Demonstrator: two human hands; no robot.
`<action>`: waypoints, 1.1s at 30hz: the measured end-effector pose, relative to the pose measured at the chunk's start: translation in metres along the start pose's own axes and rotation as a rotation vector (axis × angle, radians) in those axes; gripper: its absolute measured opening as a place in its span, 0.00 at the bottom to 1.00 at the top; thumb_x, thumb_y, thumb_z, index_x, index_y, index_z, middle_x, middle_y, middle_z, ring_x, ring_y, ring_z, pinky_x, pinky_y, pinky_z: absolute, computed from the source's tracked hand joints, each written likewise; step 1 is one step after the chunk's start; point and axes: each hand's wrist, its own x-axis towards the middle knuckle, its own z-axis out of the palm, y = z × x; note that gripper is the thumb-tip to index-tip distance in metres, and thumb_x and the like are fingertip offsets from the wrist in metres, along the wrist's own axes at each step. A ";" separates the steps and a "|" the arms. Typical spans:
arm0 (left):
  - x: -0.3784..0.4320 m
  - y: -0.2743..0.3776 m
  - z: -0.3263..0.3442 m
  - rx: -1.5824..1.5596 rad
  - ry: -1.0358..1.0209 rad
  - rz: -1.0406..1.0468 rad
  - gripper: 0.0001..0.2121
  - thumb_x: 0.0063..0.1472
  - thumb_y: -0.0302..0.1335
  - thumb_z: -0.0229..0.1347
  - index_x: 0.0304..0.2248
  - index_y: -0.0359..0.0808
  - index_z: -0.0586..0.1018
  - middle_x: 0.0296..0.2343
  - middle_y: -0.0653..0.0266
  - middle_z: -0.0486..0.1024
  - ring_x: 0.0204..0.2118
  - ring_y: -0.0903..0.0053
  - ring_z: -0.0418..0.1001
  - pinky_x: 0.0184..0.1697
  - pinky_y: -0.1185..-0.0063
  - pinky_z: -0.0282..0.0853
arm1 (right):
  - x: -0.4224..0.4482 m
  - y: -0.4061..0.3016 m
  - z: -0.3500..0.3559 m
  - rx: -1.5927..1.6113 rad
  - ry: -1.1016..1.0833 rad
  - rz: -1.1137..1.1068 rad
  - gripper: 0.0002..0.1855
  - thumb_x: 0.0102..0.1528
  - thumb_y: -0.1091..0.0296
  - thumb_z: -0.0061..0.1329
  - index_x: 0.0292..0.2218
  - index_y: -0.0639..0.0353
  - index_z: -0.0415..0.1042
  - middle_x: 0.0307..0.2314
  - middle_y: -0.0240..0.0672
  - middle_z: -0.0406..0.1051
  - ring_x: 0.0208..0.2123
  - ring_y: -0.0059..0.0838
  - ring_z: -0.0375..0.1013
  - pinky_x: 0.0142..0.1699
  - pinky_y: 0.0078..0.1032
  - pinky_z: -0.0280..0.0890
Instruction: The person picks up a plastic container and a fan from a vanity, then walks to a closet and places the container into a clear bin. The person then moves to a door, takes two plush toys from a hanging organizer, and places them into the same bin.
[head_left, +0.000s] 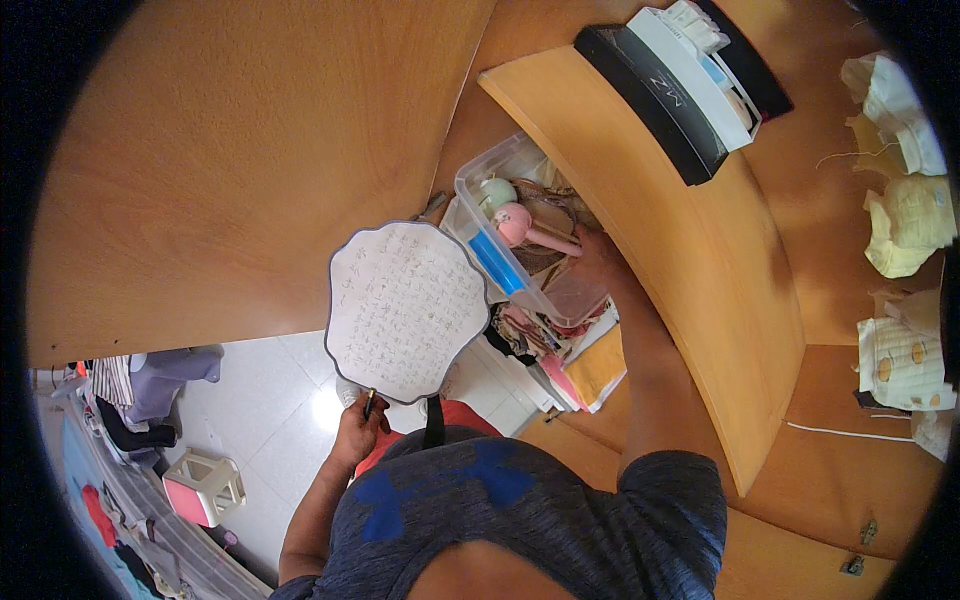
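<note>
My left hand (360, 431) grips the short handle of a white hand fan (409, 311) with a scalloped dark rim and handwriting-like characters on its face. The fan is held flat in front of me, over the floor. My right hand (596, 255) reaches into a clear plastic bin (491, 259) on a cupboard shelf. Its fingers are at the handle end of a pink round-headed object (517, 225); the shelf board partly hides them, so the grip cannot be told. A pale green ball-shaped thing (497, 195) and brown cords lie in the bin.
A wooden shelf board (675, 262) curves above the bin, bearing a black and white box (675, 90). Folded clothes (596, 367) lie below the bin. A large wooden door (247, 172) stands at left. A plastic stool (202, 487) and a bed with clothes (142, 517) are lower left.
</note>
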 end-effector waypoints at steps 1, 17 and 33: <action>0.001 -0.001 0.001 -0.022 -0.001 0.003 0.06 0.61 0.24 0.42 0.30 0.29 0.68 0.15 0.63 0.69 0.18 0.79 0.68 0.23 0.81 0.64 | 0.004 0.004 0.005 -0.062 0.017 0.003 0.25 0.40 0.66 0.52 0.41 0.60 0.65 0.32 0.48 0.70 0.36 0.46 0.69 0.41 0.37 0.64; 0.003 0.012 0.004 -0.014 -0.015 -0.019 0.06 0.60 0.23 0.42 0.30 0.29 0.68 0.15 0.62 0.69 0.18 0.79 0.68 0.24 0.81 0.64 | 0.030 0.029 0.037 0.106 -0.069 0.038 0.24 0.40 0.64 0.57 0.39 0.62 0.67 0.34 0.48 0.69 0.39 0.45 0.68 0.43 0.36 0.62; 0.018 -0.002 0.004 0.097 0.041 0.026 0.08 0.61 0.27 0.44 0.30 0.29 0.70 0.14 0.61 0.70 0.17 0.74 0.69 0.22 0.79 0.63 | 0.071 0.015 0.035 0.525 -0.053 0.052 0.20 0.46 0.67 0.49 0.41 0.64 0.66 0.34 0.45 0.70 0.39 0.40 0.69 0.42 0.32 0.62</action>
